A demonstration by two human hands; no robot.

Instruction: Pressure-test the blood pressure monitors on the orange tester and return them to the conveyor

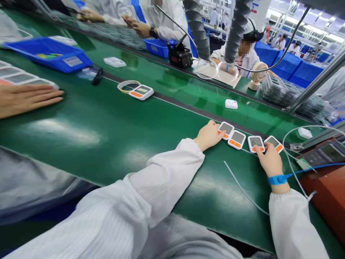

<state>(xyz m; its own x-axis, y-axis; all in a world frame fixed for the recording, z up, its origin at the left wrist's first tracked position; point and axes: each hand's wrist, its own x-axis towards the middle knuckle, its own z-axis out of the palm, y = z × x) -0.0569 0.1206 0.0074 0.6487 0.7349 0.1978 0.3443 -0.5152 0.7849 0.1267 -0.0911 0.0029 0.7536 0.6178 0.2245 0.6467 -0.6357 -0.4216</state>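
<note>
Several small white digital display devices with grey screens and orange buttons lie in a row at the right. My left hand (210, 136) grips the leftmost display device (226, 128), its thumb over the front and its other fingers at the far edge. Beside it, a second display device (238, 137) lies untouched. My right hand (271, 161), with a blue wrist strap (277, 180), has its thumb on the lower part of a third display device (255, 142). Its fingers are at the fourth display device (272, 141), partly covering it.
A conveyor belt (172, 77) runs behind, carrying white parts. A tape roll (126, 86) touches another display device (142, 92). At left are a blue tray (51, 50) and a co-worker's hand (29, 99). A meter (330, 151), an orange-brown case (326, 194) and loose cables are at right.
</note>
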